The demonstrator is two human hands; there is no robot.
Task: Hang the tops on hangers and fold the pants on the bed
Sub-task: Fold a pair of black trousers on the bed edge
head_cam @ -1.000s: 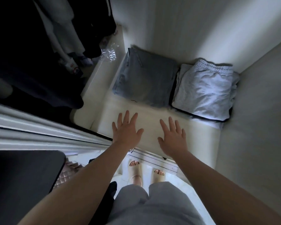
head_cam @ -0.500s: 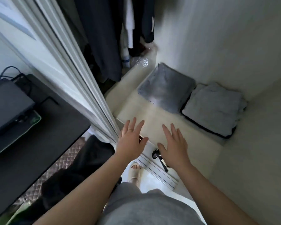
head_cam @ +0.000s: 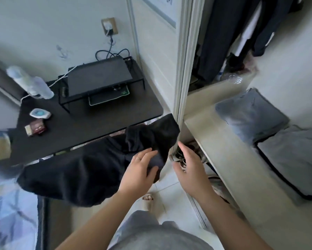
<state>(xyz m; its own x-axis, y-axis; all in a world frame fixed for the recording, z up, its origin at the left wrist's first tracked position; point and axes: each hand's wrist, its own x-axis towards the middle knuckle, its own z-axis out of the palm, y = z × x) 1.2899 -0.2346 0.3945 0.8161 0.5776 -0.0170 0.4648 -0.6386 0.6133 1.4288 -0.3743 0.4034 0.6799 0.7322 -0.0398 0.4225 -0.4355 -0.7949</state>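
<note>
Pile of dark cloth: black garment (head_cam: 97, 168), matte and deeply creased, slung left of door frame (head_cam: 183, 87), one bunched end raised close against the frame's foot, the bulk spread leftward along near edge of tabletop (head_cam: 90, 123) toward bed (head_cam: 7, 213). On the raised end, left hand (head_cam: 139, 171), grip wide, fingers straight and flat on the fabric (thumb spread apart). Just right of the frame's foot, right hand (head_cam: 189, 168), grip loose, holding nothing, apart from the cloth. Right of the frame, blue-grey folded pants (head_cam: 248, 114) and pale grey folded pants (head_cam: 292, 159) side by side on wardrobe shelf (head_cam: 223, 150), bare shelf strip between them and the frame. Narrow strip of floor (head_cam: 167, 192) at the frame's foot.
</note>
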